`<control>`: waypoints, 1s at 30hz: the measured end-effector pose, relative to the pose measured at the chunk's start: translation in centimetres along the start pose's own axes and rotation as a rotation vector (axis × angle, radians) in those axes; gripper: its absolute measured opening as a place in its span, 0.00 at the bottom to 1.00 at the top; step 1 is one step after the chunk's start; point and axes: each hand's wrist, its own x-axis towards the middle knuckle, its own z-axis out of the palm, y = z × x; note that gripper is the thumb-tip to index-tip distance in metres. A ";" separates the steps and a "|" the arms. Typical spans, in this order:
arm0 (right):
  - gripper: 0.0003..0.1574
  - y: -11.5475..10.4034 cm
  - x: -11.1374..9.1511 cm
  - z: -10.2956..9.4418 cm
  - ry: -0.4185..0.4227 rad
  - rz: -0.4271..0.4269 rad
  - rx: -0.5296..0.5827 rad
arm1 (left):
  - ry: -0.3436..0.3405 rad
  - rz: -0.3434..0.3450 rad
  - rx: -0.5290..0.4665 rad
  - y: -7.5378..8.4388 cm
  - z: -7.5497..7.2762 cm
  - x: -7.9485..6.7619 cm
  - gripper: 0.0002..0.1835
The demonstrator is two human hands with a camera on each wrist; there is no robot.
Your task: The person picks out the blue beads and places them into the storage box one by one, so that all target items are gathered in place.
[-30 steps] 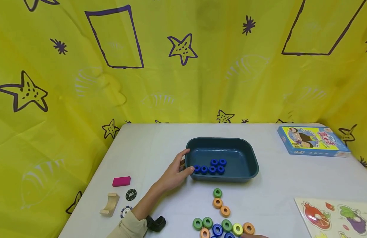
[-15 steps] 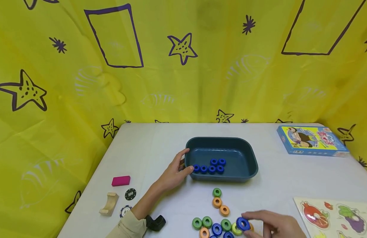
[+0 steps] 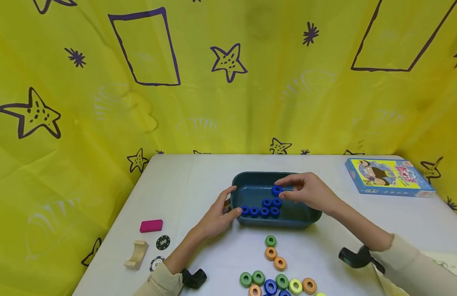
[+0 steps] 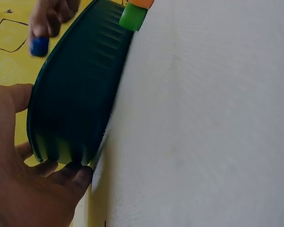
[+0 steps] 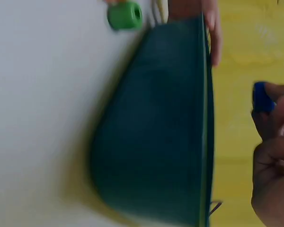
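Note:
My left hand (image 3: 217,216) grips the left end of a dark teal plastic tray (image 3: 272,222), thumb on the rim and fingers against the outer end wall in the left wrist view. Over the tray, my right hand (image 3: 311,191) pinches a blue ring (image 3: 277,190) between thumb and fingertips. The right wrist view shows that blue ring (image 5: 261,98) above the rim level. Below it several more blue rings (image 3: 264,212) lie on the tray's floor, towards its front left. Part of the tray's right side is hidden behind the right hand.
Loose green (image 3: 270,241), orange (image 3: 270,253), yellow (image 3: 295,286) and blue rings lie in front of the tray. At left are a pink block (image 3: 151,225), a curved wooden piece (image 3: 137,255) and poker chips (image 3: 163,242). A blue box (image 3: 389,176) lies back right.
My right hand has picked up a blue ring from the front pile and carried it forward and left over the tray. My left hand keeps its hold on the tray.

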 end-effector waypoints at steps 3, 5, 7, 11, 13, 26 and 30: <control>0.18 2.1 2.4 0.1 -0.044 0.011 -0.019 | -0.007 -0.003 -0.006 0.7 0.0 -0.2 0.36; 0.18 3.3 3.5 0.2 -0.057 0.005 -0.037 | -0.012 -0.003 -0.011 1.5 -0.1 -0.4 0.36; 0.17 4.2 4.2 0.3 -0.063 -0.002 -0.047 | -0.018 -0.006 -0.017 2.4 -0.2 -0.7 0.35; 0.17 5.6 5.1 0.6 -0.090 -0.016 -0.067 | -0.020 -0.019 -0.007 3.4 -0.2 -1.0 0.34; 0.17 6.0 5.4 0.8 -0.116 -0.028 -0.089 | -0.015 -0.021 -0.003 3.5 -0.2 -1.0 0.34; 0.18 6.4 6.5 2.0 -0.231 -0.056 -0.181 | -0.013 -0.008 -0.001 3.3 -0.2 -1.0 0.35; 0.20 5.7 6.1 1.7 -0.188 -0.057 -0.147 | -0.013 -0.005 -0.003 3.2 -0.2 -0.9 0.34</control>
